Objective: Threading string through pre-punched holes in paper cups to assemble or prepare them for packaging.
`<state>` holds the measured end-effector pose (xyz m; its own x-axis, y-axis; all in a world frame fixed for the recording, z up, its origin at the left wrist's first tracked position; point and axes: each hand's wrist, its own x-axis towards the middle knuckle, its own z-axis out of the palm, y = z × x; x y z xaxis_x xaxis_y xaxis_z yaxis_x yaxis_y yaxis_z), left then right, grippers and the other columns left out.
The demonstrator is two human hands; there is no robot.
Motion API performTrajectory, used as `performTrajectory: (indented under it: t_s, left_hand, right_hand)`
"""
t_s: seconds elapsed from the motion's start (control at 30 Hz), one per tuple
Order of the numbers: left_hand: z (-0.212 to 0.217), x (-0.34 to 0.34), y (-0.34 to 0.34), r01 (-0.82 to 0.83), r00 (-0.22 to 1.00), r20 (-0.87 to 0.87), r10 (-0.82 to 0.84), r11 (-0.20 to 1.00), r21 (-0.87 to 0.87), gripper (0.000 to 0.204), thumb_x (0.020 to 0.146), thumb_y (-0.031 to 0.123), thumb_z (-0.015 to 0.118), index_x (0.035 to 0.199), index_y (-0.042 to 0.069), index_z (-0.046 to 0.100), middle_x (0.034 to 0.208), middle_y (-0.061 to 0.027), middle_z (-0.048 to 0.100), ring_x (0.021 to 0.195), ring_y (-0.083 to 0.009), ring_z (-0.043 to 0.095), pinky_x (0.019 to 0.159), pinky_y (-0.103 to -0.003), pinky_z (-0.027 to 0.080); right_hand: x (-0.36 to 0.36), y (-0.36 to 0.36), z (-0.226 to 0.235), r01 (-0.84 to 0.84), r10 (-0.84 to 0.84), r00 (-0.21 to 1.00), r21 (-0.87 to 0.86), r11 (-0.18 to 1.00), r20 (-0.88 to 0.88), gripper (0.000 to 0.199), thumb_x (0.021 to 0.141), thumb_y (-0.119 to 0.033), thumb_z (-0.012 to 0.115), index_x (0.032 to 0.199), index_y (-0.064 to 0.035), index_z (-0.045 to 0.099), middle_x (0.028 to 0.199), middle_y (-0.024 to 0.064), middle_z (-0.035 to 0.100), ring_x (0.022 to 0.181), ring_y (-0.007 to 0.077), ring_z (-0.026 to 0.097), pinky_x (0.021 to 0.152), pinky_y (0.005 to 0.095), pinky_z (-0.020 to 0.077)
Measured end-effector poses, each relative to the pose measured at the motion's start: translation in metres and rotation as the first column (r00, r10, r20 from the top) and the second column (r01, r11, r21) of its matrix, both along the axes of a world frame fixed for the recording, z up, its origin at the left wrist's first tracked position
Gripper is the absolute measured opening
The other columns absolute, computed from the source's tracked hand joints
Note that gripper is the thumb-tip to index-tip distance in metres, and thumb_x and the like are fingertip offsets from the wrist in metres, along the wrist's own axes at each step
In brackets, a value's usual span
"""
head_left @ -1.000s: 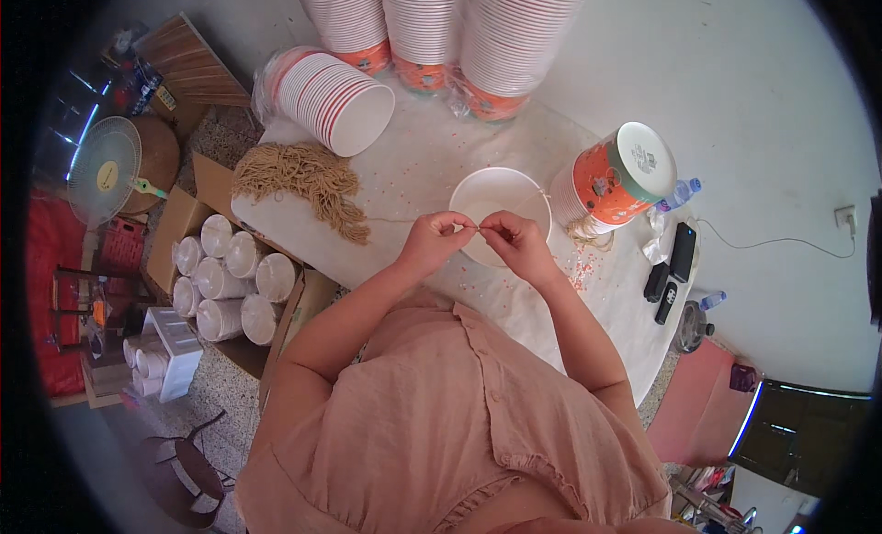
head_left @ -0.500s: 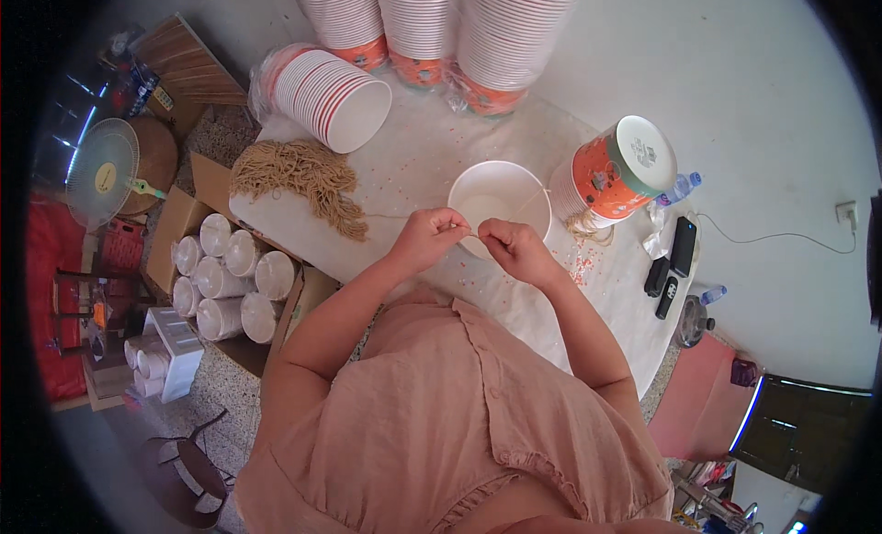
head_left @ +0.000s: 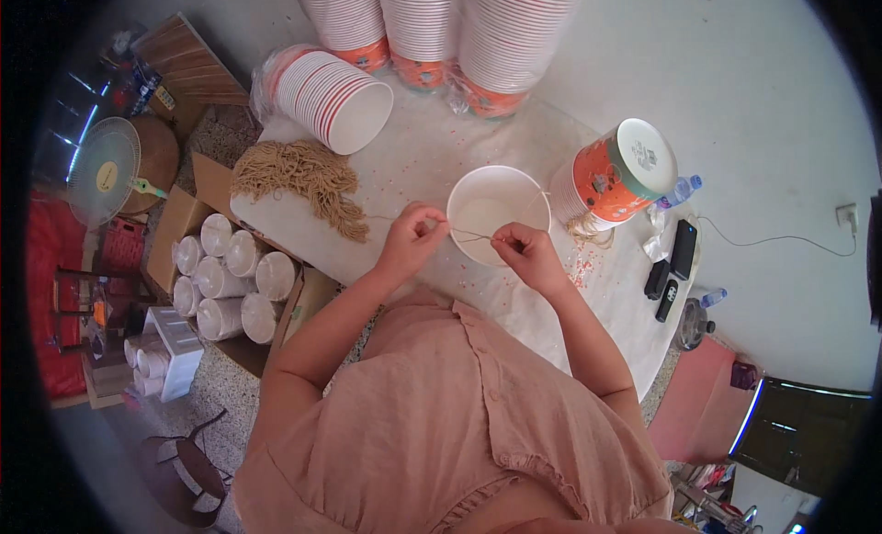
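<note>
A thin tan string runs between my two hands, just above the near part of a white paper bucket. My left hand has its fingers curled round the string, thumb and forefinger close together. My right hand pinches the string between thumb and fingertips, next to the bucket's near right rim. From my left hand the string trails left toward a loose tan skein of string on the table. A short piece of string also lies over the bucket's right rim.
Upside-down orange stacked buckets stand on the right, a small string bundle beside them. A sideways stack of buckets and tall wrapped stacks are at the back. Black devices lie at right; a carton holds wrapped cups at left.
My hands have moved apart from being close together, the left one to the left and the right one slightly right. A length of string now shows between them.
</note>
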<state>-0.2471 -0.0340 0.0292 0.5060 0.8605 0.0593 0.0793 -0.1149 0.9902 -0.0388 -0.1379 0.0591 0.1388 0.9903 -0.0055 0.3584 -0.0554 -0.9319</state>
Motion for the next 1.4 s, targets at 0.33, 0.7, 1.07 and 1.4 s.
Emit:
performTrajectory:
  t_s: [0.33,0.7,1.07,1.4]
  left_hand:
    - [-0.020,0.011,-0.026,0.260,0.960,0.124,-0.253,0.628,-0.733,0.023,0.094,0.030,0.060,0.095,0.007,0.063,0.075,0.0014,0.058,0.060,-0.0061,0.050,0.052,-0.023,0.042]
    - [-0.022,0.033,-0.029,0.388,0.919,0.316,-0.236,0.403,-0.829,0.015,0.095,0.021,0.054,0.103,0.011,0.063,0.092,-0.0015,0.063,0.075,-0.0110,0.058,0.069,-0.029,0.050]
    - [-0.022,0.044,-0.039,0.236,0.965,0.122,-0.231,0.568,-0.788,0.016,0.093,0.024,0.062,0.101,0.010,0.062,0.091,0.0010,0.060,0.082,-0.0104,0.055,0.071,-0.028,0.047]
    - [-0.021,0.043,-0.036,0.330,0.938,0.200,-0.281,0.562,-0.759,0.016,0.093,0.027,0.061,0.096,0.011,0.062,0.086,0.0037,0.059,0.079,-0.0074,0.055,0.072,-0.026,0.049]
  right_hand:
    - [-0.013,-0.016,0.027,-0.120,0.080,0.956,0.126,0.985,0.283,0.010,0.081,-0.006,0.069,0.090,-0.0046,0.066,0.075,0.0076,0.064,0.055,0.0155,0.058,0.051,0.0282,0.0453]
    - [-0.012,-0.025,-0.009,-0.108,-0.056,0.816,0.246,0.963,0.576,0.020,0.080,-0.009,0.067,0.099,-0.0077,0.064,0.071,0.0076,0.066,0.060,0.0268,0.065,0.054,0.0367,0.0515]
    - [-0.011,-0.025,-0.013,-0.154,-0.008,0.715,0.169,0.973,0.699,0.053,0.080,-0.010,0.068,0.128,-0.0075,0.047,0.071,0.0086,0.067,0.061,0.0278,0.066,0.054,0.0399,0.0517]
    - [-0.008,-0.028,-0.010,-0.076,-0.049,0.820,0.194,0.978,0.571,0.008,0.081,-0.006,0.061,0.086,-0.0043,0.055,0.074,0.0147,0.061,0.066,0.0335,0.062,0.058,0.0429,0.0497]
